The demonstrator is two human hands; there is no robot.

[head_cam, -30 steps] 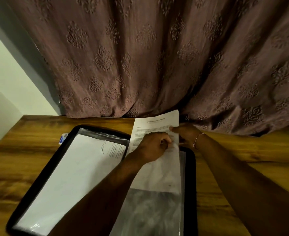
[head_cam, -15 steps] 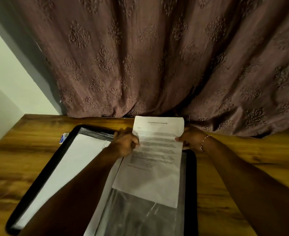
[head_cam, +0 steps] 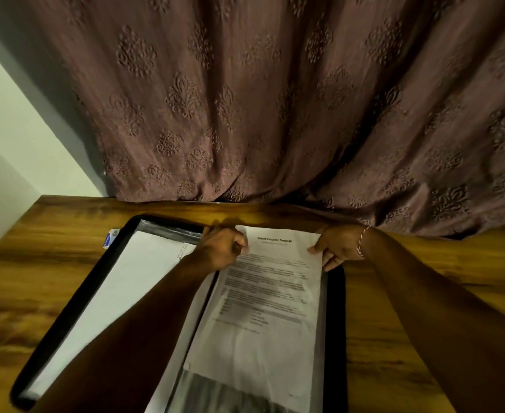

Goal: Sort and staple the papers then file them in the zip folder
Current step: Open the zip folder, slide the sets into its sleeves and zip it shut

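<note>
A black-edged zip folder lies open on the wooden table. A printed sheet titled as a transcript lies over its right half, on a clear plastic sleeve. My left hand pinches the sheet's top left corner. My right hand pinches its top right edge, thumb on top and fingers underneath. White papers sit in the folder's left half, partly hidden by my left forearm.
A small blue and white box peeks out behind the folder's far left corner. A brown patterned curtain hangs along the table's back edge. A pale wall stands at the left. Bare wood lies to the folder's right.
The sheet has come down from a raised, tilted hold and now lies nearly flat over the folder's right half. My hands moved apart to its two top corners.
</note>
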